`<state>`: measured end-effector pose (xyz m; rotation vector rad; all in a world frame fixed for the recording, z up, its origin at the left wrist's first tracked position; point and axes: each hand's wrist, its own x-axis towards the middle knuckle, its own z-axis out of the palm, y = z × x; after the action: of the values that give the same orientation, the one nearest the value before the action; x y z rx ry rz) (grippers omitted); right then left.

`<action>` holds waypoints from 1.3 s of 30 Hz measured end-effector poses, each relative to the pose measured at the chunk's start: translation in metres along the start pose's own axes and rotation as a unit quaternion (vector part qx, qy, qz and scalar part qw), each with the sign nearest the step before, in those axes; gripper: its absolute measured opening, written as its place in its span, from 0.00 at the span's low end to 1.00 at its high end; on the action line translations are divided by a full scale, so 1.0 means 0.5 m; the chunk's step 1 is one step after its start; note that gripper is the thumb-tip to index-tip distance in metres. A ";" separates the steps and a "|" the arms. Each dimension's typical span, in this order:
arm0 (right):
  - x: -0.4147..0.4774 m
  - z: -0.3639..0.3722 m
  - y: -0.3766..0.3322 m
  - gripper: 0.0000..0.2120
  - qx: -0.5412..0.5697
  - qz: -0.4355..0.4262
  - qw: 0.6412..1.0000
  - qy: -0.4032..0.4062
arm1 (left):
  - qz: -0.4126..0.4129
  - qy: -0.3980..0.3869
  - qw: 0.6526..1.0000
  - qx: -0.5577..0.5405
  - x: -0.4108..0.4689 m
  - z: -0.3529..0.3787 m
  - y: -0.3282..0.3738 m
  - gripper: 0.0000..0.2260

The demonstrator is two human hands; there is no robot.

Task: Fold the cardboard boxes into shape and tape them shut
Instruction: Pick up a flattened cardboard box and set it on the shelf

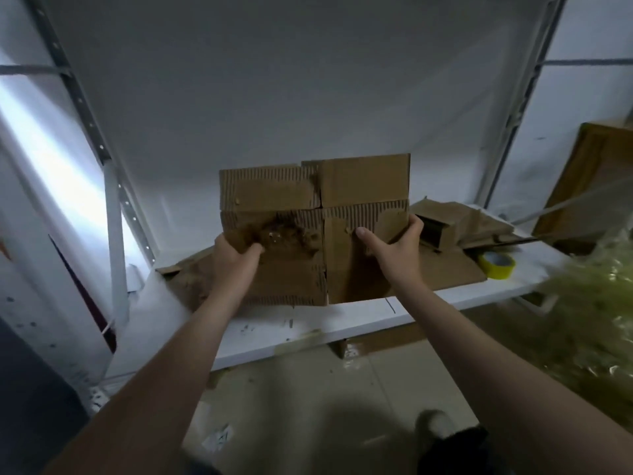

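The cardboard box (308, 231) is held up over the front edge of the worktop (359, 320), its open flap seam running top to bottom between the two grips. The left hand (236, 250) clamps the torn left edge and the right hand (394, 241) clamps the right edge, thumb on the face. The tape roll (496, 264) lies on the worktop to the box's right, nearer the right hand, so that hand looks better placed to fetch it.
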<state>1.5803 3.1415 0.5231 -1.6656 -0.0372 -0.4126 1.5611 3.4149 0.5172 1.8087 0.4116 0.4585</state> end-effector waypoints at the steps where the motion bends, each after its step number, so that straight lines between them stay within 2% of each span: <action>1: 0.013 0.004 0.007 0.44 0.001 -0.004 1.000 -0.008 | -0.005 -0.007 0.999 -0.037 0.011 0.012 -0.005 0.25; 4: 0.059 0.017 0.048 0.48 0.003 -0.017 0.999 -0.042 | 0.001 -0.032 0.996 -0.087 0.054 0.055 -0.023 0.29; 6: 0.098 0.033 0.092 0.49 0.010 -0.023 0.997 -0.071 | 0.001 -0.038 0.994 -0.098 0.100 0.088 -0.049 0.26; 8: 0.140 0.052 0.142 0.47 0.022 -0.025 0.995 -0.099 | -0.004 -0.041 0.993 -0.108 0.144 0.124 -0.082 0.24; 12: 0.210 0.084 0.237 0.40 0.049 -0.015 0.986 -0.162 | 0.016 -0.019 0.994 -0.106 0.191 0.193 -0.137 0.27; 19: 0.237 0.057 0.303 0.45 0.006 -0.036 0.966 -0.255 | 0.098 -0.045 0.994 -0.003 0.196 0.252 -0.159 0.34; 23: 0.224 0.031 0.307 0.47 0.005 -0.065 0.963 -0.261 | 0.054 -0.044 0.997 -0.034 0.164 0.239 -0.143 0.32; 28: 0.235 0.022 0.279 0.51 0.011 -0.126 0.961 -0.247 | 0.110 -0.042 0.993 0.002 0.114 0.209 -0.096 0.25; 30: 0.249 0.022 0.265 0.52 0.010 -0.152 0.958 -0.242 | 0.163 -0.043 0.983 0.066 0.097 0.208 -0.070 0.23; 32: 0.267 0.020 0.250 0.52 0.015 -0.168 0.956 -0.239 | 0.239 -0.046 0.960 0.139 0.087 0.213 -0.042 0.22; 34: 0.288 0.015 0.239 0.51 0.026 -0.190 0.952 -0.241 | 0.292 -0.078 0.939 0.164 0.089 0.222 -0.016 0.22; 39: 0.340 0.019 0.224 0.55 0.032 -0.232 0.925 -0.299 | 0.292 -0.196 0.912 0.213 0.130 0.233 0.013 0.20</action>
<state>1.7706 3.0979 0.4645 -1.6555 -0.9040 -0.2328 1.6766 3.3495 0.5002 2.3888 -0.3559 0.4114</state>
